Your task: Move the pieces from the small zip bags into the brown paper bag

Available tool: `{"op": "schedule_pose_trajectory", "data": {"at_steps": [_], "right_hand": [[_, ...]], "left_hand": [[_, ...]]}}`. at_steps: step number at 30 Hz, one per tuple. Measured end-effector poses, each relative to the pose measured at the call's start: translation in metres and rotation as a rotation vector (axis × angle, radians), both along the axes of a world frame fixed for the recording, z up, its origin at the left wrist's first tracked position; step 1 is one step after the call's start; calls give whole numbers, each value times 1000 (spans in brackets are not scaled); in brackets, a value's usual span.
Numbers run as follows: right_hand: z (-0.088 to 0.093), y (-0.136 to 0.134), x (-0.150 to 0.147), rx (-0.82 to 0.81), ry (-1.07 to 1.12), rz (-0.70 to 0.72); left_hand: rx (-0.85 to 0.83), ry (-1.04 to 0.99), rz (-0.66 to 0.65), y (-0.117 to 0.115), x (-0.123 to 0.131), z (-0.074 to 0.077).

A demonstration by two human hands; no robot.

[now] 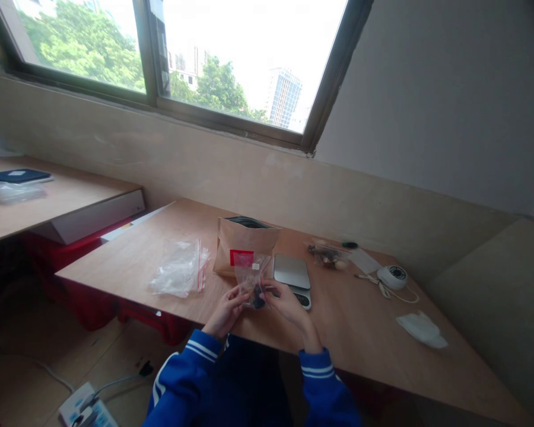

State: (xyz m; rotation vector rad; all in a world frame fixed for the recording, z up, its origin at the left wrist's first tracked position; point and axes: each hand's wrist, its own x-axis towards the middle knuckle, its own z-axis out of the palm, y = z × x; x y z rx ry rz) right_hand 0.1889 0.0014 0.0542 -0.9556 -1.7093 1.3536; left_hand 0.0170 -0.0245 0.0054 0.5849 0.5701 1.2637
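Both my hands grip a clear zip bag (249,271) with dark pieces in its lower part; their kind is too small to tell. My left hand (228,307) is closed on the bag's left side. On the right side, my right hand (287,302) pinches it near the red zip strip. Just behind the bag stands an open brown kraft paper pouch (226,242) with a red label, partly hidden by the bag. Beside my right hand lies a kitchen scale (292,271) with a silver plate, its display partly covered by the hand.
Left on the table (342,323) lie flat clear zip bags (178,270). At the right are a filled clear bag (329,256), a white dome camera (392,276) with its cable, and a crumpled white wrapper (422,329). A power strip (86,408) lies on the floor.
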Motion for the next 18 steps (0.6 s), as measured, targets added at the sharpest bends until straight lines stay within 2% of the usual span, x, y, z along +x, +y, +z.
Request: {"op": "schedule_pose_trajectory", "data": {"at_steps": [6, 13, 16, 18], "right_hand": [[3, -4, -1, 63, -67, -113], [4, -5, 5, -20, 68, -184], [9, -3, 14, 20, 122, -295], [21, -1, 19, 113, 167, -414]], "left_hand": [[4, 5, 18, -1, 0, 2], [45, 3, 2, -1, 1, 3], [51, 10, -2, -1, 0, 2], [48, 15, -18, -1, 0, 1]]}}
